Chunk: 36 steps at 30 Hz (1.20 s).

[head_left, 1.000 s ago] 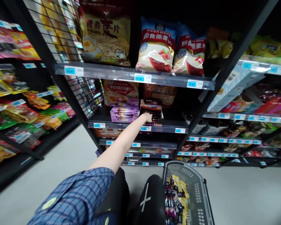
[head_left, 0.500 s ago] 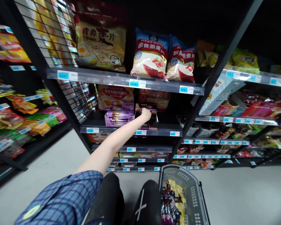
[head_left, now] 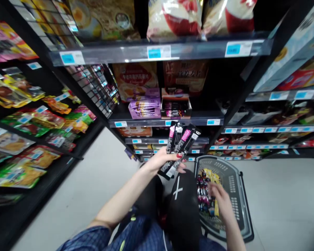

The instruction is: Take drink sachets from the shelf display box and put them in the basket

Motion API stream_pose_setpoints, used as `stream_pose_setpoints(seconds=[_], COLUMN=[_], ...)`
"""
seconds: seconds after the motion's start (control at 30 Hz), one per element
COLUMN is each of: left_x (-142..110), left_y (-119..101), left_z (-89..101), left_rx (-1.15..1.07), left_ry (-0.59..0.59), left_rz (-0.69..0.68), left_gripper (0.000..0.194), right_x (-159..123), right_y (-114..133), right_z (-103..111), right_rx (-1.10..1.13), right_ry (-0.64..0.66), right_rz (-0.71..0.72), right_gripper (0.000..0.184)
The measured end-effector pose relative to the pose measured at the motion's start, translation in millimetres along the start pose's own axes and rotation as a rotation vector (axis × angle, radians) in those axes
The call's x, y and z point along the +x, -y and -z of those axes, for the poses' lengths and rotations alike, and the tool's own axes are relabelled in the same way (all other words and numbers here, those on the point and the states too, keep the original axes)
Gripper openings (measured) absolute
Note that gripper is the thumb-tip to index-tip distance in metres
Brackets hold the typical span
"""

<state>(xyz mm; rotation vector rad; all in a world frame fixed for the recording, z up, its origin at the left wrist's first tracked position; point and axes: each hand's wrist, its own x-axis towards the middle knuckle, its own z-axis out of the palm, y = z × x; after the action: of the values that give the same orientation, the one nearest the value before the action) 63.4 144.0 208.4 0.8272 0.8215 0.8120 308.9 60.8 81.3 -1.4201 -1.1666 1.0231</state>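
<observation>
My left hand is closed around several slim black-and-pink stick packets, fanned out above my knees. The thumb lies across them and the other fingers are partly behind. Over the grey shopping basket is my right hand, its fingers loosely extended, slightly blurred, with nothing visible in them. Yellow packets and dark purple packets lie inside the basket. On the shelf ahead, an open display box holds similar black-and-pink sticks, beside a purple box of packets.
An upper shelf edge with price tags juts out above the boxes, carrying large cereal bags. A wire mesh panel stands at the left of the bay. Snack bags fill the left rack. Grey floor lies between the racks.
My left hand has come back from the display box on the shelf, now holding stick packets over my knees. My right hand has appeared over the basket. The view has tilted down and nearer.
</observation>
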Motion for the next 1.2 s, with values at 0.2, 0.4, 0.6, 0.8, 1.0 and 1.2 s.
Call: stream_pose_setpoints(seconds=[0.2,0.4,0.6,0.8,1.0,1.2], left_x=[-39,-59,-77,-90,-90,-90], left_y=[57,75,85,83,77,76], left_z=[-30.6,-32.8,-23.7,-25.3,-21.0,-18.1], left_rx=[-0.215,-0.254,-0.135,-0.154,-0.150,-0.144], left_ry=[-0.090,-0.083,-0.078,-0.143,-0.148,-0.143], left_rz=[0.112,0.153,0.156,0.151,0.157,0.166], left_gripper=[0.027,0.025,0.027,0.021,0.022,0.024], right_x=[23,22,23,21,20,20], right_y=[76,95,97,102,103,104], right_z=[-33,-61,-59,-61,-65,-67], right_rx=[0.297,0.325,0.289,0.298,0.345,0.349], right_ry=[0.264,0.209,0.150,0.155,0.146,0.141], right_rz=[0.056,0.057,-0.035,-0.097,-0.113,-0.102], right_gripper=[0.026,0.013,0.018,0.023,0.021,0.019])
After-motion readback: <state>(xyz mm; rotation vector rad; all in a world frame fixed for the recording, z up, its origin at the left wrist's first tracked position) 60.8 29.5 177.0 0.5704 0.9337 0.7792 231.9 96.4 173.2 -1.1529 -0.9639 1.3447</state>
